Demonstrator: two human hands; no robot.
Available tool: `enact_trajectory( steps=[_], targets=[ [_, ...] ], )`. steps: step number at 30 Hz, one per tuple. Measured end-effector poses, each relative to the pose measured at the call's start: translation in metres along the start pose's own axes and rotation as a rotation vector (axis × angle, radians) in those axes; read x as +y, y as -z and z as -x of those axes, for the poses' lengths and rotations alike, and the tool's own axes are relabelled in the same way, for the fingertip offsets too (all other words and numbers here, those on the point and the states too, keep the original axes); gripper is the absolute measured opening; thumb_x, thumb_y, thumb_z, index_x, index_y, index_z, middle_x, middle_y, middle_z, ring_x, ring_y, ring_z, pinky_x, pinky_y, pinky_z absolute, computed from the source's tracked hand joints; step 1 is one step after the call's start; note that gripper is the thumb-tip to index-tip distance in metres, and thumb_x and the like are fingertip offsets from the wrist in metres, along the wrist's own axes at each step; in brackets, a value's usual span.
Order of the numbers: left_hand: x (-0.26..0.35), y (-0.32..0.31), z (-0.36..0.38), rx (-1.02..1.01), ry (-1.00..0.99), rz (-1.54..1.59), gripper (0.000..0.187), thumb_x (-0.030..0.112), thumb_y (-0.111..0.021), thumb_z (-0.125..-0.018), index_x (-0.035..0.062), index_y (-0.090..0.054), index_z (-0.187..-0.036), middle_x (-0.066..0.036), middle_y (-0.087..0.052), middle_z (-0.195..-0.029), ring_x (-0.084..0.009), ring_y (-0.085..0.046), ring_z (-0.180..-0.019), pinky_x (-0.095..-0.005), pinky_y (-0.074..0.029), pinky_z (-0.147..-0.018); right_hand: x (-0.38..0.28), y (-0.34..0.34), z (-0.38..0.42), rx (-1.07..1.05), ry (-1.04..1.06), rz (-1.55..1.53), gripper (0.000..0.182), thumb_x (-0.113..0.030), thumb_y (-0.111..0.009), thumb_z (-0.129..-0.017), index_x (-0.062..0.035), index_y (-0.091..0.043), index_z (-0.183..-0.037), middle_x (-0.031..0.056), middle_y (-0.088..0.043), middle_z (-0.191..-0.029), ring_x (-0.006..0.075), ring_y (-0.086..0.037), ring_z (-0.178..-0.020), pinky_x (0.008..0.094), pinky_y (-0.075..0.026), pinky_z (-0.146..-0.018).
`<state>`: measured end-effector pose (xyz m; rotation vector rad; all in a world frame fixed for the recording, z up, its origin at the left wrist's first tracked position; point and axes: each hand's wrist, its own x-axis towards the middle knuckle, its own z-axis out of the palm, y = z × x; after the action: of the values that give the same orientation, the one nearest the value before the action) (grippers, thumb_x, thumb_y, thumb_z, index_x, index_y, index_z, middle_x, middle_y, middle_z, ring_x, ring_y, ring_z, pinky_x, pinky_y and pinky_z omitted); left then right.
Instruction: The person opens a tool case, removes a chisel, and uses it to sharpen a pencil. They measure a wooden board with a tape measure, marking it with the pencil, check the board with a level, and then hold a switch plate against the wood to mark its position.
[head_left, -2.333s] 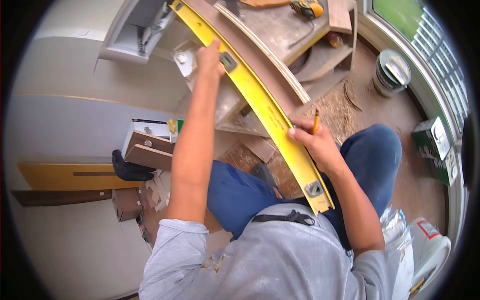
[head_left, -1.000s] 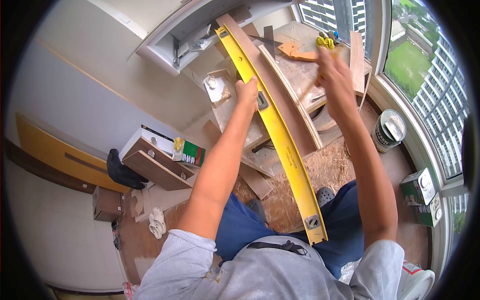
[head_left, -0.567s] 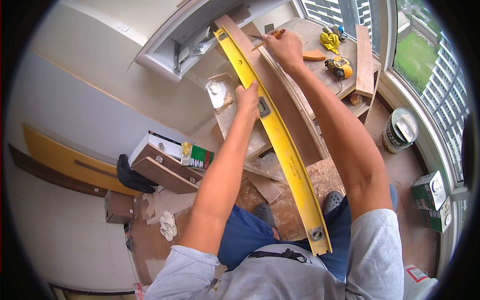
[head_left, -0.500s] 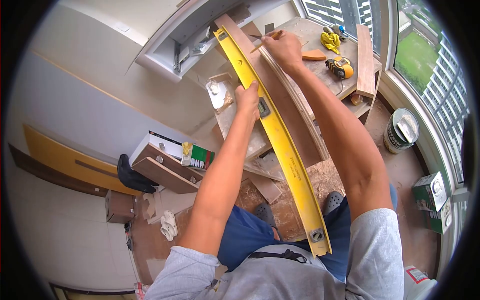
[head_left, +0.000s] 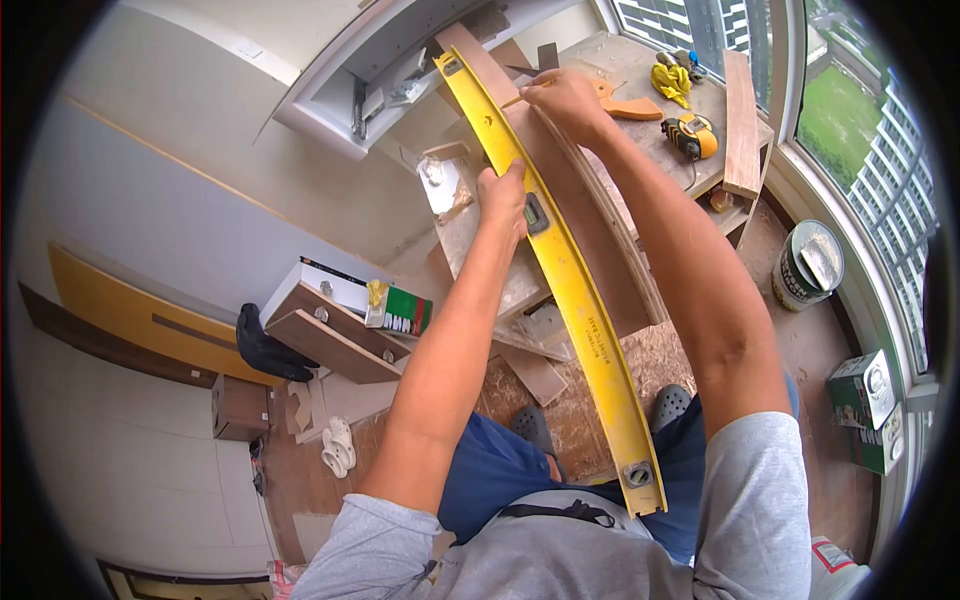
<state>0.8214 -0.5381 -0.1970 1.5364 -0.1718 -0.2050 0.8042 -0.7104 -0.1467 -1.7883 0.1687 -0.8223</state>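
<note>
A long yellow spirit level (head_left: 575,285) lies along a brown wooden board (head_left: 570,190), its near end over my lap. My left hand (head_left: 503,200) is closed on the level near its middle vial. Over the board's far part, my right hand (head_left: 565,103) pinches a thin pencil (head_left: 514,100), whose tip is close to the level's edge. An orange-handled saw (head_left: 632,108) lies on the worktable just right of my right hand, its blade partly hidden behind the hand.
A tape measure (head_left: 690,136), yellow gloves (head_left: 672,84) and a wood strip (head_left: 740,125) are on the worktable (head_left: 625,62). A bucket (head_left: 806,264) and green cans (head_left: 862,390) stand right. Drawer units (head_left: 335,345) are left. Wood shavings cover the floor.
My right hand has turned slightly and the pencil now points more sideways, toward the level. The view has shifted a little. Both hands keep their holds.
</note>
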Motion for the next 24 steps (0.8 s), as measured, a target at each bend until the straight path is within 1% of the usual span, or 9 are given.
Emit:
enact_trajectory(
  steps=[1, 2, 4, 8, 13, 16, 21, 23, 24],
  targets=[
    [-0.001, 0.0, 0.0, 0.0, 0.001, 0.0, 0.018, 0.012, -0.06, -0.102, -0.0037, -0.06, -0.11, -0.014, -0.069, -0.099, -0.0252, -0.069, -0.08, -0.0427, -0.059, -0.066, 0.0, 0.002, -0.002, -0.049, 0.075, 0.038, 0.036, -0.025, -0.072, -0.086, 0.0061, -0.075, -0.104, 0.0167, -0.075, -0.095, 0.0216, -0.069, -0.087, 0.0344, -0.054, -0.081],
    [0.0, -0.001, 0.001, 0.014, 0.006, 0.001, 0.018, 0.012, -0.06, -0.102, -0.0036, -0.06, -0.11, -0.014, -0.069, -0.099, -0.0252, -0.068, -0.08, -0.0427, -0.058, -0.067, -0.002, 0.005, -0.002, -0.048, 0.074, 0.038, 0.036, -0.025, -0.072, -0.086, 0.0061, -0.075, -0.104, 0.0167, -0.075, -0.095, 0.0216, -0.069, -0.087, 0.0344, -0.054, -0.081],
    [0.004, -0.003, 0.004, 0.025, 0.011, 0.002, 0.017, 0.012, -0.06, -0.102, -0.0035, -0.061, -0.11, -0.014, -0.069, -0.099, -0.0251, -0.068, -0.079, -0.0427, -0.058, -0.067, -0.006, 0.012, -0.003, -0.152, 0.0, 0.028, 0.037, -0.024, -0.072, -0.086, 0.0066, -0.075, -0.106, 0.0168, -0.075, -0.096, 0.0222, -0.068, -0.089, 0.0343, -0.053, -0.082],
    [0.004, -0.001, 0.003, 0.01, 0.007, -0.001, 0.018, 0.012, -0.061, -0.101, -0.0035, -0.061, -0.11, -0.014, -0.069, -0.099, -0.0253, -0.069, -0.081, -0.043, -0.058, -0.069, -0.018, 0.034, 0.014, -0.195, -0.073, 0.014, 0.036, -0.022, -0.073, -0.085, 0.0056, -0.075, -0.108, 0.0153, -0.074, -0.095, 0.0218, -0.067, -0.088, 0.0338, -0.052, -0.081],
    [0.003, -0.001, 0.003, 0.007, 0.006, 0.022, 0.019, 0.012, -0.062, -0.101, -0.0037, -0.061, -0.111, -0.014, -0.07, -0.1, -0.0253, -0.069, -0.082, -0.0429, -0.059, -0.07, -0.016, 0.056, 0.04, -0.318, -0.172, -0.09, 0.033, -0.02, -0.075, -0.085, 0.003, -0.076, -0.108, 0.0099, -0.072, -0.091, 0.0166, -0.063, -0.083, 0.0308, -0.049, -0.074],
    [-0.002, 0.002, -0.002, 0.008, -0.025, 0.006, 0.02, 0.013, -0.062, -0.101, -0.0035, -0.062, -0.111, -0.014, -0.07, -0.1, -0.0257, -0.07, -0.081, -0.0438, -0.059, -0.07, -0.023, 0.069, 0.068, -0.283, -0.134, -0.08, 0.031, -0.02, -0.075, -0.085, 0.0021, -0.076, -0.107, 0.0071, -0.071, -0.088, 0.0136, -0.06, -0.078, 0.0286, -0.047, -0.068],
    [-0.008, 0.005, -0.011, 0.009, 0.009, -0.001, 0.021, 0.014, -0.062, -0.101, -0.0032, -0.062, -0.113, -0.014, -0.07, -0.1, -0.0262, -0.07, -0.082, -0.0453, -0.06, -0.07, -0.042, 0.099, 0.115, -0.331, -0.227, -0.004, 0.029, -0.021, -0.075, -0.086, 0.0019, -0.077, -0.104, 0.0059, -0.07, -0.086, 0.0112, -0.06, -0.078, 0.0274, -0.046, -0.068],
    [-0.004, 0.004, -0.01, -0.022, -0.007, 0.024, 0.021, 0.014, -0.063, -0.101, -0.0032, -0.062, -0.114, -0.015, -0.07, -0.101, -0.0268, -0.07, -0.084, -0.0463, -0.061, -0.072, -0.048, 0.112, 0.132, -0.41, -0.249, 0.007, 0.027, -0.02, -0.075, -0.087, 0.0018, -0.076, -0.104, 0.0056, -0.07, -0.086, 0.0105, -0.06, -0.08, 0.0269, -0.047, -0.07],
    [-0.002, 0.001, -0.003, 0.002, -0.03, 0.035, 0.021, 0.009, -0.063, -0.098, -0.0086, -0.061, -0.109, -0.014, -0.067, -0.101, -0.0225, -0.066, -0.084, -0.0401, -0.055, -0.072, -0.04, 0.111, 0.142, -0.376, -0.171, -0.036, 0.024, -0.018, -0.075, -0.088, 0.0013, -0.076, -0.103, 0.0041, -0.069, -0.085, 0.0087, -0.059, -0.079, 0.0262, -0.047, -0.071]
  ],
)
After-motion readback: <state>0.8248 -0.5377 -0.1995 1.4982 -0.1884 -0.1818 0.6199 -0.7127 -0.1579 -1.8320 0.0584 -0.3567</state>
